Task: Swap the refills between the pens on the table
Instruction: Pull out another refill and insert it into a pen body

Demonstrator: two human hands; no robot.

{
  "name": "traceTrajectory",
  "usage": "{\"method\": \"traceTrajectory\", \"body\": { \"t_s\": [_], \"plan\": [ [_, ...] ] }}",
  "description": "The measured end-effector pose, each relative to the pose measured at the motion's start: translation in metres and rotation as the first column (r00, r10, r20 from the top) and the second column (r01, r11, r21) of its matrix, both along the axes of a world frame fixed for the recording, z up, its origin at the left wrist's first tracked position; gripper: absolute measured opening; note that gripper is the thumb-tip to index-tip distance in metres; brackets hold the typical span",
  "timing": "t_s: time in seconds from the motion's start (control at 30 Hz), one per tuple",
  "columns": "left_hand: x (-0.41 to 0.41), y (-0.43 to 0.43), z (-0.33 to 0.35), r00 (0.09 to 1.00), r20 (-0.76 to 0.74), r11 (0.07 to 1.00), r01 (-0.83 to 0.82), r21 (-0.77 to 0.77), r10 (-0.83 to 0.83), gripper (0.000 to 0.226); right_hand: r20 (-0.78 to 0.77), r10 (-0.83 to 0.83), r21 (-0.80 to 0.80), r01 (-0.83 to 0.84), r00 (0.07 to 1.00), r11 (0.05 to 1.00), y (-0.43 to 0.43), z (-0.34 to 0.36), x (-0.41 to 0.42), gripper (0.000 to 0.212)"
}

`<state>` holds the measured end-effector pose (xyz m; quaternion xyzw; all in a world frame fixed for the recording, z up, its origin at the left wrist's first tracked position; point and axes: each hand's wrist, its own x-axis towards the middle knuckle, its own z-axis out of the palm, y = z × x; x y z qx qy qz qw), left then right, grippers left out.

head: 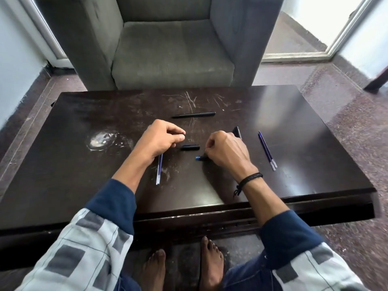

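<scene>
Blue pen piece (200, 158) pokes from the gripping right hand (227, 153); left hand (161, 138) pinches an indistinct dark bit (183, 134).

Pale checked sleeves (79, 248) with navy cuffs (113, 202), black braided wristband (251, 178)

No readable text is showing anywhere. The black pen (193, 115) lying on the table (84, 164) is showing no legible brand or print. Same is going for the pen barrel (237, 131), the black cap (190, 147), the small dark part (183, 134), the left refills (159, 172) and the right refills (267, 150): any marking on them is coming out too small to tell.
</scene>
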<state>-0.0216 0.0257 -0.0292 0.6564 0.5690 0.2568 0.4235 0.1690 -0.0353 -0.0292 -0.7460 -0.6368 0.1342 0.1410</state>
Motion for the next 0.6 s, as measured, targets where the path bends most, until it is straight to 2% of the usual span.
{"method": "traceTrajectory", "body": {
  "t_s": [0.13,0.33,0.43,0.6],
  "plan": [
    [-0.017,0.007,0.002,0.988,0.026,0.987,-0.154,-0.035,0.155,0.012,0.042,0.049,0.027,-0.05,0.998,0.998,-0.004,-0.001,-0.008,0.019],
    [-0.037,0.014,0.008,0.969,0.071,0.971,-0.234,-0.047,0.237,0.013,0.087,0.118,0.218,-0.134,0.989,0.967,-0.01,-0.004,-0.024,0.014],
    [-0.039,0.015,0.008,0.963,0.071,0.964,-0.257,-0.068,0.261,0.012,0.042,0.247,0.27,-0.249,0.968,0.93,-0.013,0.0,-0.034,0.013],
    [-0.035,0.016,0.005,0.952,0.075,0.953,-0.291,-0.083,0.297,0.009,0.01,0.469,0.254,-0.456,0.883,0.853,-0.024,-0.001,-0.054,0.022]
  ]
}}
